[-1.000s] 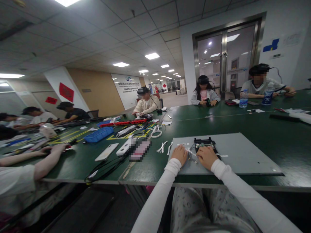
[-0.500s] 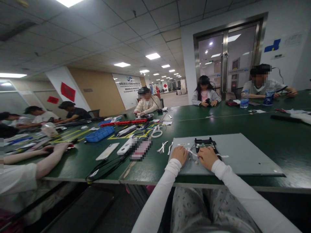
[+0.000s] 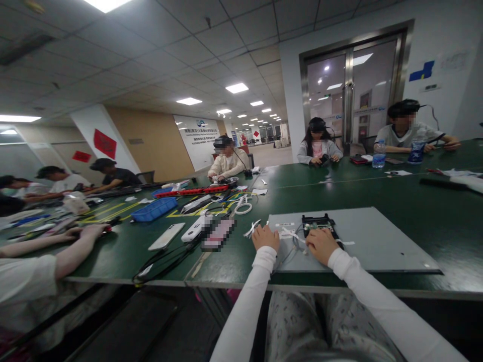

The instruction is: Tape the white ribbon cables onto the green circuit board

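Note:
A grey flat panel (image 3: 377,241) lies on the green table (image 3: 445,211) in front of me. A small black circuit module (image 3: 317,221) sits on its near left part, with thin wires and white tape strips (image 3: 289,234) around it. My left hand (image 3: 265,237) rests at the panel's left edge, fingers stretched forward and holding nothing, close to loose white strips (image 3: 252,228) on the table. Just below the module, my right hand (image 3: 320,245) lies on the panel with its fingers curled down by the wires. What those fingers pinch is hidden.
Left of the panel lie a white phone (image 3: 166,236), a white remote-like device (image 3: 194,229), black cables (image 3: 162,261) and a blue tray (image 3: 154,208). A neighbour's arm (image 3: 71,246) rests at the left. Other people sit across; a water bottle (image 3: 378,153) stands far right.
My left hand has slid left from beside the right hand to the panel's left edge. The right hand has stayed below the black module.

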### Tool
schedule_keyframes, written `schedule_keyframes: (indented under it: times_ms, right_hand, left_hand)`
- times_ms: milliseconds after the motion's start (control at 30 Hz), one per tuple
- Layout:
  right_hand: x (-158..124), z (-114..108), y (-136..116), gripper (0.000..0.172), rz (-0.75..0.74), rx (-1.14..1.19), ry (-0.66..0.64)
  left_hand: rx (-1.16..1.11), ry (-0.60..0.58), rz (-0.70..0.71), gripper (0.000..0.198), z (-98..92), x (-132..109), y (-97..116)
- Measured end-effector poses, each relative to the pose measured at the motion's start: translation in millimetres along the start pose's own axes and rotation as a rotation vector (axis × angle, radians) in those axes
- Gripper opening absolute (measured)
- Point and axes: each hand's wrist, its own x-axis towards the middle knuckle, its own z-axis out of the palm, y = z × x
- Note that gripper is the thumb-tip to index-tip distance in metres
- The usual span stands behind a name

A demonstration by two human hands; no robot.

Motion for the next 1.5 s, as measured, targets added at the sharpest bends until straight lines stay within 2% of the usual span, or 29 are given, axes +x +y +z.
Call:
schedule_keyframes:
  times_ms: [200, 400, 900, 1233, 1500]
  right_hand:
    - [-1, 0, 0, 0.019, -0.003, 0.003, 0.008]
    - [0, 0, 0, 0.019, 0.0, 0.008, -0.002]
    - [-1, -2, -2, 0.019, 0.012, -0.011, -0.043]
    - [-1, 1, 0, 0.019, -0.002, 0.017, -0.019]
    - [-2, 0, 0, 0.019, -0.004, 0.029, -0.005]
  left_hand:
    - [-0.003, -0.056, -0.129, 0.033, -3.8, 3, -7]
    - [-0.007, -0.125, -0.144, 0.03, -9.4, 5, -8]
    - [-0.079, -0.132, -0.163, 0.03, -4.0, 14, -16]
    - [-0.162, -0.152, -0.169, 0.028, -0.6, 19, -22]
    - [-0.197, -0.086, -0.12, 0.023, 5.0, 21, -26]
